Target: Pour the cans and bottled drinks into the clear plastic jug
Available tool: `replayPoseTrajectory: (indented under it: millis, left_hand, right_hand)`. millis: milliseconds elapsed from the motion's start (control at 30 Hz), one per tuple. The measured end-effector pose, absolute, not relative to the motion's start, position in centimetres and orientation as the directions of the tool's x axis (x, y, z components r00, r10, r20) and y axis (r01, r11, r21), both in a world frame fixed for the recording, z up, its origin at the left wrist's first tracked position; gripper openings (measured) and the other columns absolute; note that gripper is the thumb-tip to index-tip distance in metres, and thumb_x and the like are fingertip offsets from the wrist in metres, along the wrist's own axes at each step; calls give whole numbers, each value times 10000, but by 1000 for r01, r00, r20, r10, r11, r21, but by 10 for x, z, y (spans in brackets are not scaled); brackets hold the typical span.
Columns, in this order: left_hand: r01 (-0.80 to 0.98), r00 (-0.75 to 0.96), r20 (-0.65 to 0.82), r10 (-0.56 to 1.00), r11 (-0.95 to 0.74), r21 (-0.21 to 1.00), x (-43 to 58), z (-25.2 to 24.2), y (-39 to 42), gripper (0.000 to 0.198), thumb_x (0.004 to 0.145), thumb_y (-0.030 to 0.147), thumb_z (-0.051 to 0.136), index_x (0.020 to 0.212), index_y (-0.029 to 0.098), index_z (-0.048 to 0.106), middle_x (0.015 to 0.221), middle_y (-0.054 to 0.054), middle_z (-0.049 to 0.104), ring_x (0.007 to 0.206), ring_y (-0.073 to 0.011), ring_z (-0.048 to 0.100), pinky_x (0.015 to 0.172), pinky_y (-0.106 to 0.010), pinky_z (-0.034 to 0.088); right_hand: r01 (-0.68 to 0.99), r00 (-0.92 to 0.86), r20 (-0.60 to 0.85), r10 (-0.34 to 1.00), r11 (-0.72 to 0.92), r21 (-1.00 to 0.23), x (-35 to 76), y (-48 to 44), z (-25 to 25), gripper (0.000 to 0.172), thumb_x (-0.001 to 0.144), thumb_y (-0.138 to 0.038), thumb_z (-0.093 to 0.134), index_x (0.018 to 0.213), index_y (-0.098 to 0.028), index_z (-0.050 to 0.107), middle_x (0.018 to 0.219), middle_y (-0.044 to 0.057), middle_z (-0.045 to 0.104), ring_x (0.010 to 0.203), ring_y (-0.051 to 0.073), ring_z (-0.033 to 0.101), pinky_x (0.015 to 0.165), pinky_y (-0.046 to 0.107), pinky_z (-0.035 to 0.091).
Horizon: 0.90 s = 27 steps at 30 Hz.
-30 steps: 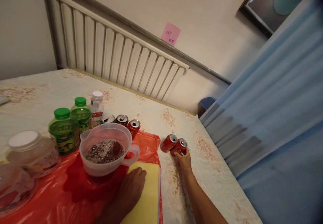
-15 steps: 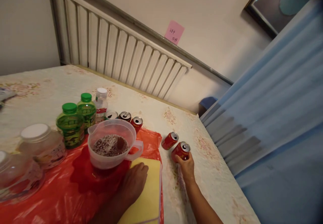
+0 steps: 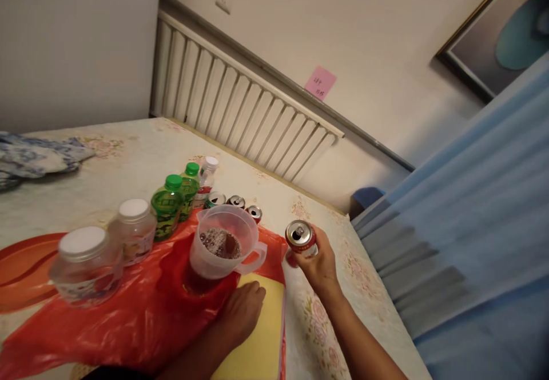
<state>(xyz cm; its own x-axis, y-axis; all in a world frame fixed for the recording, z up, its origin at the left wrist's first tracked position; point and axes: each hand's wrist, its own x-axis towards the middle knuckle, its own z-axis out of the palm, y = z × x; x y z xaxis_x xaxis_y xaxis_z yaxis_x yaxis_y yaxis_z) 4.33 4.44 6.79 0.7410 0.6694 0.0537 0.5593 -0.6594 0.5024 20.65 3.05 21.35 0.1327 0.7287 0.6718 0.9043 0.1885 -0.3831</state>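
Observation:
My right hand [image 3: 319, 260] is wrapped round a red drink can [image 3: 300, 240] with an opened top, a little right of the red plastic sheet. Below that can shows a small reddish patch, too hidden to make out. My left hand [image 3: 246, 311] rests with curled fingers on a yellow sheet or folder [image 3: 261, 334]; nothing shows in it. Just beyond it stands a clear plastic measuring jug [image 3: 229, 228] with bubbly dark brown liquid, its handle turned toward the right. Behind the jug are a red can [image 3: 254, 213], a dark can [image 3: 236, 201] and a green-white can [image 3: 215, 199].
Two bottles with green caps [image 3: 166, 208] and a white-capped clear bottle [image 3: 208, 174] stand left of the cans. White-lidded jars [image 3: 86, 260] sit on the red plastic sheet [image 3: 128, 323]. A patterned cloth [image 3: 38, 160] lies far left; blue curtain [image 3: 472, 226] hangs right.
My right hand has lifted its red can and tilted its top toward me. The second red can is no longer plainly visible. My view has swung left; my left hand stays on the yellow sheet.

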Motion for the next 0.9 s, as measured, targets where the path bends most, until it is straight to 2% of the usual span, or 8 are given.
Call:
replayPoseTrajectory:
  millis: [167, 333, 500, 633, 900]
  left_hand:
    - [557, 731, 61, 680, -645, 523, 42, 65, 42, 231, 859, 85, 405, 945, 197, 587, 1018, -59, 629, 965, -224, 584, 818, -344, 437]
    - [549, 714, 77, 696, -624, 556, 42, 61, 39, 240, 853, 82, 405, 954, 209, 581, 1028, -57, 621, 977, -223, 573, 832, -353, 425]
    - [539, 712, 93, 696, -627, 563, 41, 60, 37, 225, 848, 87, 420, 947, 203, 585, 1027, -66, 623, 968, -231, 576, 816, -360, 424]
    - [542, 703, 129, 700, -644, 540, 40, 63, 37, 248, 840, 61, 406, 934, 196, 592, 1005, -70, 628, 950, -235, 584, 799, -358, 430]
    - [529, 708, 133, 693, -646, 550, 40, 59, 37, 238, 844, 77, 411, 942, 200, 591, 1013, -72, 628, 965, -243, 587, 816, -366, 444]
  right_hand:
    - [934, -138, 701, 700, 327, -142, 187, 59, 233, 578, 729, -217, 677, 1278, -199, 496, 1208, 118, 576, 1120, 282, 539, 983, 480, 450]
    - [906, -364, 649, 667, 415, 82, 171, 73, 251, 654, 756, -162, 614, 1377, -211, 414, 1264, 140, 532, 1168, 308, 504, 988, 525, 434]
    - [865, -496, 597, 631, 422, 272, 160, 79, 264, 594, 806, -141, 598, 1374, -192, 429, 1265, 154, 539, 1185, 313, 491, 999, 529, 416]
    - [833, -552, 575, 604, 427, 351, 158, 82, 269, 545, 858, -131, 551, 1385, -209, 434, 1250, 148, 557, 1192, 309, 491, 1002, 538, 408]
    - [795, -606, 531, 592, 434, 424, 160, 85, 276, 495, 890, -115, 503, 1370, -230, 465, 1245, 128, 580, 1207, 296, 483, 1022, 547, 386]
